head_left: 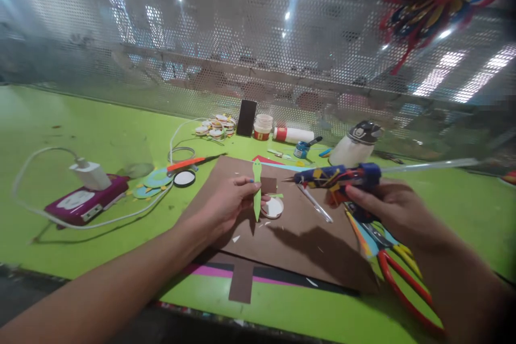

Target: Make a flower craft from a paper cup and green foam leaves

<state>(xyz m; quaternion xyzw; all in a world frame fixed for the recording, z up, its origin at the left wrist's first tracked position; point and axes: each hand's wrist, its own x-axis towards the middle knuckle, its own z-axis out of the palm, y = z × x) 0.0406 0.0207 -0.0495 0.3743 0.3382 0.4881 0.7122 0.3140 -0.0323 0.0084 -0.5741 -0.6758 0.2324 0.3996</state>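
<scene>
My left hand (pixel 236 199) pinches a narrow light-green cutout (pixel 257 201), pointed at its lower end, holding it upright over a brown sheet (pixel 298 250). In my right hand (pixel 397 204) is a dark blue glue gun (pixel 334 176), its nozzle pointing left toward the cutout but apart from it. A clear glue stick (pixel 427 166) sticks out of the gun's back end. Below the left fingers lies a small white disc (pixel 274 207) with a rim. Another clear glue stick (pixel 316 203) rests on the brown sheet under the gun. White paper scraps are scattered nearby.
Red-handled scissors (pixel 407 285) lie below my right wrist. At left sit a purple power strip (pixel 86 201) with a white charger (pixel 92 176) and cable, and an orange cutter (pixel 189 163). A phone (pixel 246 118), a jar (pixel 263 127) and a bottle (pixel 352 148) stand at the back.
</scene>
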